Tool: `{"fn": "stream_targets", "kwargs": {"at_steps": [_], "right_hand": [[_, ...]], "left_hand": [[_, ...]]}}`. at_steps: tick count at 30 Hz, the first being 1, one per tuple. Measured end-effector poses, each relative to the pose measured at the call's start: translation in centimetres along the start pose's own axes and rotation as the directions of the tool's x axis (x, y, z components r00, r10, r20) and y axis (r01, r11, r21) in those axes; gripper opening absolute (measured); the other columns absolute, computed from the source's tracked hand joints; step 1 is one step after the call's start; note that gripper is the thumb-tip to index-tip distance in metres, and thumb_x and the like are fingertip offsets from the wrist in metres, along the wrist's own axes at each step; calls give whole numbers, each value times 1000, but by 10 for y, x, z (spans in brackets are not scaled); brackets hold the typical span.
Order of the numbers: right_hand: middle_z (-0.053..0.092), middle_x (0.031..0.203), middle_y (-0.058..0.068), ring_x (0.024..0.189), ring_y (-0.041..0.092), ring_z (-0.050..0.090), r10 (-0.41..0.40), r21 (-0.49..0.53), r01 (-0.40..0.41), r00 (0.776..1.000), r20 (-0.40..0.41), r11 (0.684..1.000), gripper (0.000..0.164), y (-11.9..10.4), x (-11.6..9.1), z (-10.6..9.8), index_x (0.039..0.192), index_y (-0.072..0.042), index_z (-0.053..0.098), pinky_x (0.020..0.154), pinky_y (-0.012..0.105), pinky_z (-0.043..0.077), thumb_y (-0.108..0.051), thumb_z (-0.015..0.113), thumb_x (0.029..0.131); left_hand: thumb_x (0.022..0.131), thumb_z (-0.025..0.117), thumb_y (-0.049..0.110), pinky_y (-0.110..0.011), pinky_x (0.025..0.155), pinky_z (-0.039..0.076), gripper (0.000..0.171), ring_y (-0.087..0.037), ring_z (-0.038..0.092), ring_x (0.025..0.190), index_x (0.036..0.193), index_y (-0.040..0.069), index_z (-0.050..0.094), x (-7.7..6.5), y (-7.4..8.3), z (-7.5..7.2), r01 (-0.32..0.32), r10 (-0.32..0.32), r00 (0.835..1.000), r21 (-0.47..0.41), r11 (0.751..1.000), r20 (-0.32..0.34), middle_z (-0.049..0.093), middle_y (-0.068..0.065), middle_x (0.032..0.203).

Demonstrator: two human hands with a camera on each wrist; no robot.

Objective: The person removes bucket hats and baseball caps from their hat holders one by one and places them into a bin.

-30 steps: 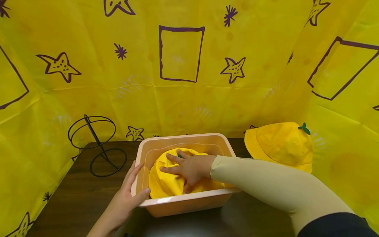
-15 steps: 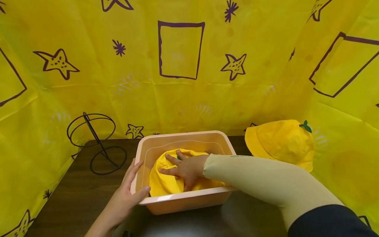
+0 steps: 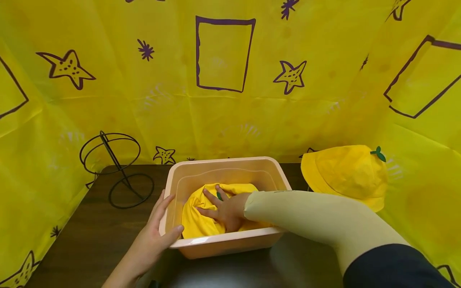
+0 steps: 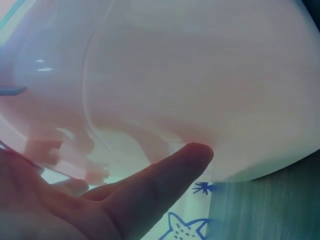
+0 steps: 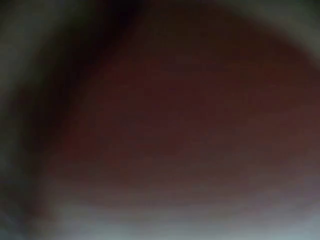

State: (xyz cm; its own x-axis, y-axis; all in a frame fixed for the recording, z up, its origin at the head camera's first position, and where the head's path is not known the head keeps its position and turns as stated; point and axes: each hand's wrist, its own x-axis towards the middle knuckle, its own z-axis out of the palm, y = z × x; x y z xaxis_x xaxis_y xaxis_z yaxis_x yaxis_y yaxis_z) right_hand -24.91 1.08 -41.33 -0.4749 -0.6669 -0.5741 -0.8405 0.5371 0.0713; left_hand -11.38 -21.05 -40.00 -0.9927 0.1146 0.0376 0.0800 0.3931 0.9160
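Note:
A peach plastic tub (image 3: 223, 244) stands on the dark wooden table, with a yellow cloth hat (image 3: 201, 224) inside, its crown wrinkled. My right hand (image 3: 228, 212) reaches into the tub and presses on the hat with spread fingers. A small green leaf (image 3: 219, 196) on the hat shows between those fingers. My left hand (image 3: 158, 228) holds the tub's left side near the front corner, thumb at the rim. In the left wrist view a finger (image 4: 165, 180) lies against the tub's pale wall (image 4: 200, 75). The right wrist view is dark and blurred.
Another yellow hat (image 3: 345, 172) with a green leaf sits at the back right, beyond my right forearm. A black wire stand (image 3: 120, 168) with rings is at the back left of the table (image 3: 90, 236). A yellow patterned sheet (image 3: 227, 116) surrounds the table.
My right hand has sunk a little deeper into the tub, and the hat under it sits lower. The left hand keeps its place on the tub. The head view has shifted slightly.

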Motion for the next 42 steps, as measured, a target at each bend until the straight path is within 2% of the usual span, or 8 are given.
{"fn": "stream_targets", "kwargs": {"at_steps": [10,14,17,23,31,35,38,42], "right_hand": [[-39,156,1,145,42,-16,39,-44,-39,999,11,998,112,-5,-2,3,148,-51,-25,105,49,39,-44,70,89],[-41,155,2,145,43,-16,34,-47,-34,999,8,998,110,-5,-3,4,148,-49,-25,81,29,54,-40,69,92],[-40,155,3,144,45,-15,18,-50,-18,1000,2,999,108,-6,-3,4,149,-47,-24,67,22,53,-37,67,93],[-38,156,4,145,44,-13,18,-60,-18,1000,-8,998,103,-5,-3,5,150,-47,-23,93,36,50,-39,64,96],[-39,155,2,145,43,-16,7,-20,-7,1000,-20,1000,103,-5,0,6,150,-48,-22,95,40,49,-45,65,95],[-37,157,2,145,42,-15,6,-14,-7,999,-31,1000,104,-3,-1,5,150,-48,-21,111,51,28,-55,64,91],[-28,161,3,147,42,-6,-19,-48,16,998,-65,999,104,-1,-6,0,152,-48,-16,115,53,18,-67,62,86],[-9,166,2,147,42,11,-74,-49,70,992,-102,996,101,4,-18,-18,154,-51,-3,112,53,26,-71,65,82]], "left_hand": [[93,69,30,-77,100,18,78,-52,9,142,157,26,25,-2,5,0,-19,19,1000,-17,1000,-5,-8,-8,165],[93,69,29,-77,100,19,78,-52,9,142,157,24,25,0,5,0,-39,39,999,-17,999,-4,-7,-10,165],[93,69,28,-76,100,20,78,-53,11,142,157,24,26,0,4,0,-48,48,999,-10,999,-6,-6,-11,165],[93,69,31,-73,102,22,76,-51,16,141,157,27,28,0,0,2,-56,56,998,15,998,-19,-4,-8,165],[94,69,32,-72,102,23,76,-51,16,141,157,27,27,-2,0,-1,-54,54,998,9,998,-21,-4,-6,166],[94,69,32,-74,102,21,76,-50,14,142,157,26,27,0,-1,-1,-51,51,999,8,999,-17,-4,-6,166],[94,68,31,-74,101,23,76,-50,14,142,157,25,27,0,-1,0,-52,52,999,-2,999,-14,-5,-7,166],[95,68,28,-70,101,28,75,-52,18,141,157,22,26,-2,-2,0,-54,54,998,-15,998,-17,-5,-11,165]]}}
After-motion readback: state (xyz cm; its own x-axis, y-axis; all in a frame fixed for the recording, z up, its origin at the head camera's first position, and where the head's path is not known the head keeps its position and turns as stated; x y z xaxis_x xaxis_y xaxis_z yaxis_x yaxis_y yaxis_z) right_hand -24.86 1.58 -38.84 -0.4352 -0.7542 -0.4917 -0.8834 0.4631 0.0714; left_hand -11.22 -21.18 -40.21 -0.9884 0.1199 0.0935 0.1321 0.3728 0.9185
